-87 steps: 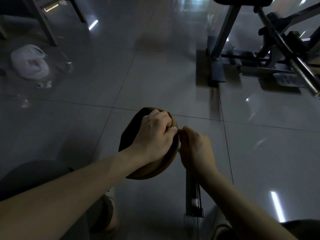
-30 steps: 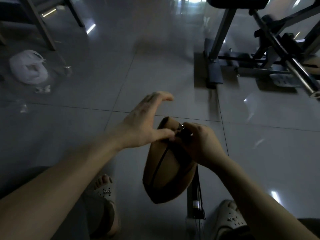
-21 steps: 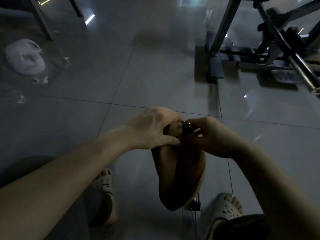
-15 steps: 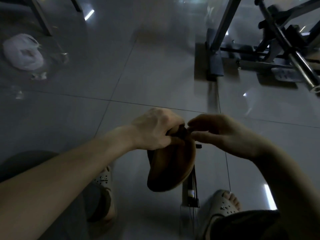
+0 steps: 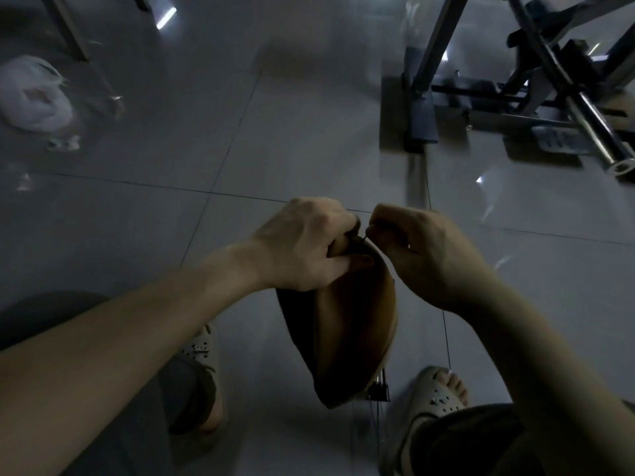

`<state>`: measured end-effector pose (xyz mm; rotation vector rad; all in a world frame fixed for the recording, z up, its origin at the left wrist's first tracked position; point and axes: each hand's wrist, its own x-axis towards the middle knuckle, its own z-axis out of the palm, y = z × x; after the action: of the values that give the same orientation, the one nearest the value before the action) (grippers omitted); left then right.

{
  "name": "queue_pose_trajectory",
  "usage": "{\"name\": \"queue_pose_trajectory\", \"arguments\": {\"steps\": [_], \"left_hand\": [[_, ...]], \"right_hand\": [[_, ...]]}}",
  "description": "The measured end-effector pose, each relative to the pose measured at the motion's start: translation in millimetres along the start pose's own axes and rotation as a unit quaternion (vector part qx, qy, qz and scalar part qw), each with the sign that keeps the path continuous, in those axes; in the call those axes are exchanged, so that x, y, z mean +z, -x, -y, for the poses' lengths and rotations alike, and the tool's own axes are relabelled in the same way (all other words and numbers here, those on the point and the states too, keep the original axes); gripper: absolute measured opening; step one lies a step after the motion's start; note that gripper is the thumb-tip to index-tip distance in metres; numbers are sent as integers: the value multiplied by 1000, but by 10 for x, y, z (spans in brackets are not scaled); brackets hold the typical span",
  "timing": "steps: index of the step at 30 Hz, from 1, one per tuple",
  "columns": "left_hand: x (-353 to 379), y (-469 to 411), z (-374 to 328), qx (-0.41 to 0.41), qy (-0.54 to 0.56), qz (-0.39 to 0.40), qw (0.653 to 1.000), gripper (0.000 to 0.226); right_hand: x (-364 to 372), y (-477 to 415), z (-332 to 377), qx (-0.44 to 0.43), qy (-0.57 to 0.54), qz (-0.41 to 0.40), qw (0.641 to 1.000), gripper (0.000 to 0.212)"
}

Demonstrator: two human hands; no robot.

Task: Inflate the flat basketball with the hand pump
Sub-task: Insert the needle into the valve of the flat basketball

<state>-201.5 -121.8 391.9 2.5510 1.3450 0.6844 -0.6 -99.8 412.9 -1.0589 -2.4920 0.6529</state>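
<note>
1. The flat basketball (image 5: 354, 324) hangs folded and limp over the floor, with its top edge up at both hands.
2. I see the left hand (image 5: 302, 245) gripping that edge, fingers curled over it and thumb on the near face.
3. The right hand (image 5: 422, 252) pinches a small dark fitting (image 5: 360, 239) at the same edge.
4. The hand pump (image 5: 379, 389) peeks out below the ball.
5. Further out, a weight bench frame (image 5: 422, 108) stands to the right and a white plastic bag (image 5: 34, 97) lies to the left.

Brown basketball (image 5: 357, 324), grey floor tiles (image 5: 292, 139), white bag (image 5: 32, 97), beige sandals (image 5: 434, 400)
</note>
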Motion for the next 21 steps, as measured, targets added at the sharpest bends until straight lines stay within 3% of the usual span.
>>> {"name": "queue_pose_trajectory", "arguments": {"steps": [6,11,21], "left_hand": [[-10,-4,-28,-56,61,-3,997,27],[16,3,-21,-93,80,16,992,17],[43,-18,51,-108,55,38,992,29]], "right_hand": [[67,-20,58,31,-43,-28,998,21],[200,-51,70,74,-4,-48,996,28],[322,-110,62,137,-61,-42,988,28]]}}
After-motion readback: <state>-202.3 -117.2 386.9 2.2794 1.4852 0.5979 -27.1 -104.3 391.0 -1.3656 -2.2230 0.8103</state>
